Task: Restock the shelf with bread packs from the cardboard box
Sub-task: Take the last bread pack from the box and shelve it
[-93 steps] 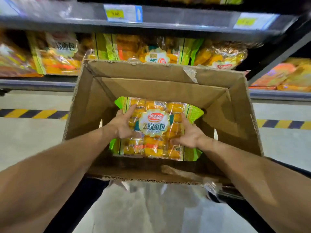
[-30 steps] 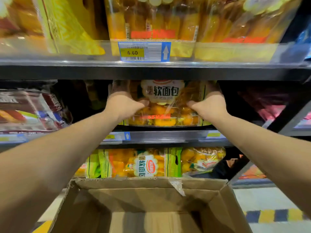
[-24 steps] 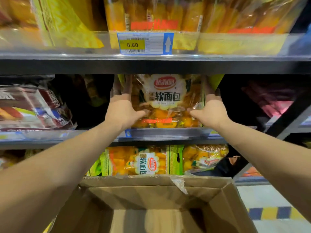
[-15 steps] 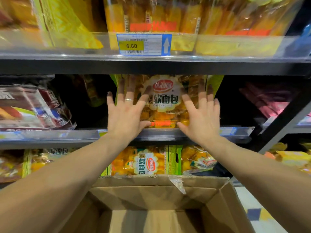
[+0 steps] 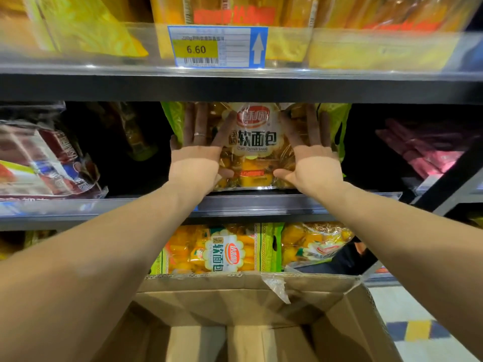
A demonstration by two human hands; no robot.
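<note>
**One bread pack pressed into place on the middle shelf**

Three tiers of shelving are shown, with the middle shelf (image 5: 261, 202) as the working level; its dark bays to either side of the pack appear only partly filled. Below, the cardboard box (image 5: 235, 304) is seen open-topped, and the part of its floor in view is bare, so few or no packs seem to be left there. The placing step is judged to be in hand: the bread pack (image 5: 254, 145) is stood on its lower edge at the shelf front, its printed face turned outward and its long axis roughly vertical, the top reaching up to the underside of the shelf above. It is flanked by the left hand (image 5: 198, 155) and the right hand (image 5: 312, 158), both laid flat with fingers spread against its face; nothing is gripped, only pushed. A ring (image 5: 200, 134) is visible on the left hand. For the next move, a gentle push backward and a squaring of the label would be called for, then withdrawal toward the box.
</note>
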